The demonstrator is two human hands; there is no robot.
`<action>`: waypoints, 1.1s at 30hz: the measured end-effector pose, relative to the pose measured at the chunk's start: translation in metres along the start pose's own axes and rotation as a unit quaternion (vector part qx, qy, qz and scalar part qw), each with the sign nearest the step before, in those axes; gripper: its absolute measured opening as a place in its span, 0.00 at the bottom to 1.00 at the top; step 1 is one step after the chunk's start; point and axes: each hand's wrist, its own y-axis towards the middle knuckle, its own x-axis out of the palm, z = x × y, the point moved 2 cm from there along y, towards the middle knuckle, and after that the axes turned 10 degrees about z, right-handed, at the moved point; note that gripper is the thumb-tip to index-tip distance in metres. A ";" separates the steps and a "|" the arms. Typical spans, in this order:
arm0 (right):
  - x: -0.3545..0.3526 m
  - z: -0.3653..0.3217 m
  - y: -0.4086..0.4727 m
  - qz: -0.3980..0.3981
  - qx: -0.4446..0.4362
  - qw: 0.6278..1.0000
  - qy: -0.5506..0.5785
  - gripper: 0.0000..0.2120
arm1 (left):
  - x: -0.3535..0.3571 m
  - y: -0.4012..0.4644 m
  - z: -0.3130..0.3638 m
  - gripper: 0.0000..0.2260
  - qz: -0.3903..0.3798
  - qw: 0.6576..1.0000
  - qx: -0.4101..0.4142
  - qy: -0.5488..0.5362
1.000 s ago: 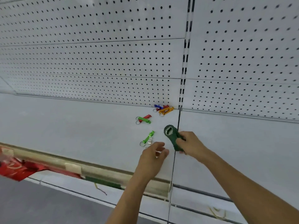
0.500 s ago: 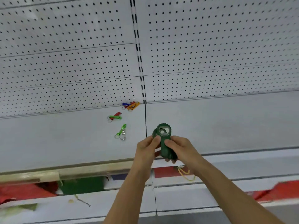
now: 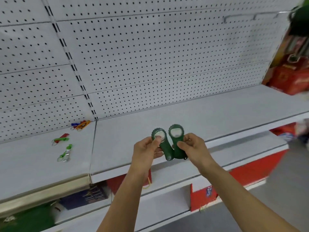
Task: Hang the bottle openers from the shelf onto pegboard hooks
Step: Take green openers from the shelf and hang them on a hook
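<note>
I hold two dark green bottle openers above the front edge of the shelf (image 3: pixel 209 114), their round heads up and their handles crossing at the bottom. My left hand (image 3: pixel 145 152) pinches the left opener (image 3: pixel 163 144), thumb pressed over its round opening. My right hand (image 3: pixel 194 149) curls its fingers round the handle of the right opener (image 3: pixel 177 139), just beside the first and touching it low down. Further left on the shelf lie small keyring openers: a light green one (image 3: pixel 65 152) nearest the edge, a red and green pair (image 3: pixel 61 138) behind it, and an orange and blue cluster (image 3: pixel 81 124) against the pegboard (image 3: pixel 158 56). A wire hook (image 3: pixel 240 16) juts from the pegboard high up, well to the right.
</note>
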 end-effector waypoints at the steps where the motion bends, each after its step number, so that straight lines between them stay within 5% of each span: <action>1: -0.025 0.002 0.003 0.002 -0.001 1.000 0.007 0.06 | 0.021 -0.006 -0.001 0.08 -0.002 1.000 0.000 0.004; 16: -0.325 0.022 0.052 0.045 -0.024 0.998 0.029 0.03 | 0.316 -0.083 0.001 0.09 -0.086 0.996 0.010 -0.014; 33: -0.455 0.013 0.209 0.075 -0.065 0.993 0.071 0.04 | 0.506 -0.002 0.040 0.09 -0.111 0.991 0.064 -0.024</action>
